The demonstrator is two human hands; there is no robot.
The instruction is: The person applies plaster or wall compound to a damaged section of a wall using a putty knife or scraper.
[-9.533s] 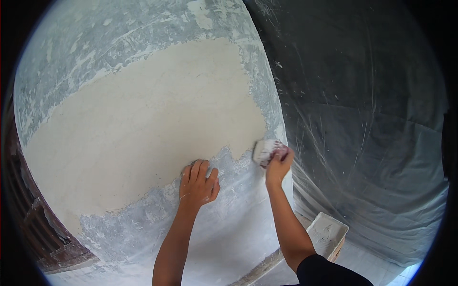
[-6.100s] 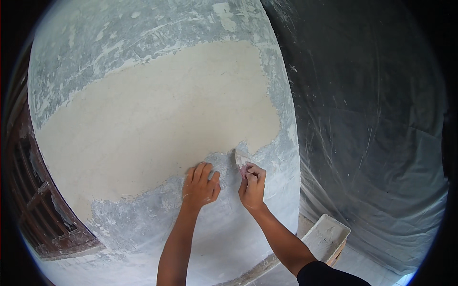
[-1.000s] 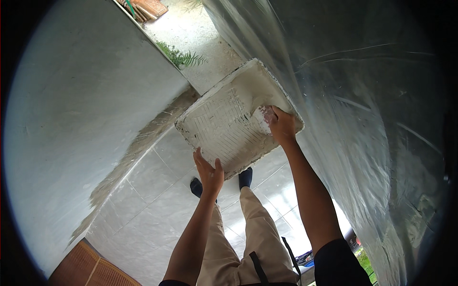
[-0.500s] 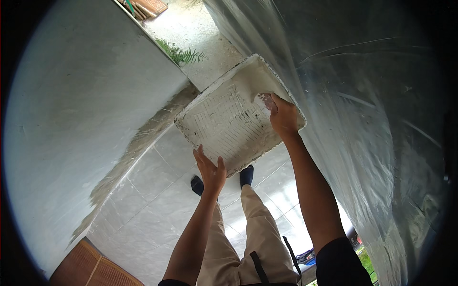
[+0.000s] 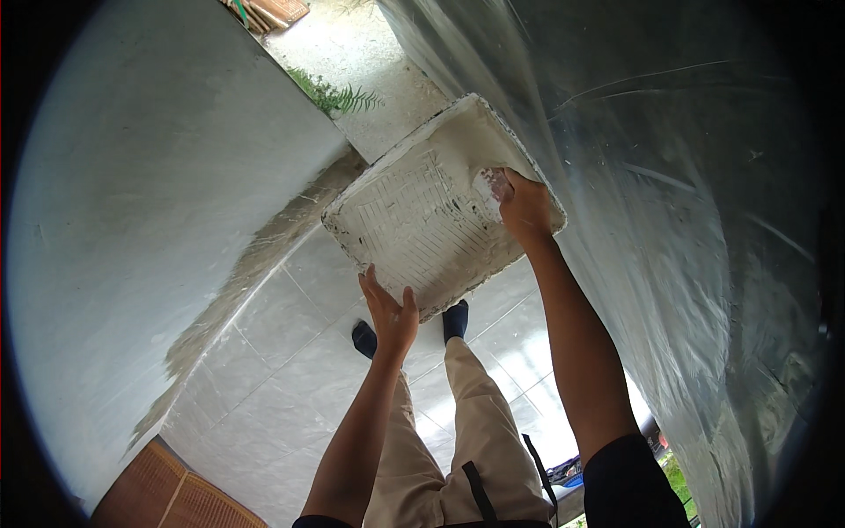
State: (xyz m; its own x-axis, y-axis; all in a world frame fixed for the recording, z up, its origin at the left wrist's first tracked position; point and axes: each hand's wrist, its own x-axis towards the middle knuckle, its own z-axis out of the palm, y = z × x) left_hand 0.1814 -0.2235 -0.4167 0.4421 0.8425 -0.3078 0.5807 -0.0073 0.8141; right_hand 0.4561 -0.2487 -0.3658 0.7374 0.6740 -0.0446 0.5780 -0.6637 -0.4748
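Observation:
A rectangular paint tray (image 5: 422, 233), coated with whitish paint and ridged across its floor, is held out tilted above the floor. My left hand (image 5: 392, 321) grips its near left corner, the thumb over the edge and part of the fingers hidden behind the rim. Inside the tray, toward its right side, my right hand (image 5: 528, 211) is closed around a paint-smeared tool (image 5: 489, 187) with a reddish-brown patch. Its exact kind is hidden by the hand and the paint.
A pale wall (image 5: 176, 202) with an unpainted grey-brown strip (image 5: 255, 255) along its foot rises at left. Clear plastic sheeting (image 5: 651, 229) hangs close on the right. Grey floor tiles (image 5: 282, 326) lie under my feet. A fern (image 5: 352, 99) grows beyond the wall's end; a woven brown panel (image 5: 167, 493) stands lower left.
The tray has shifted very slightly, its far edge a little higher in view. Both hands keep their holds, and the right hand has barely moved.

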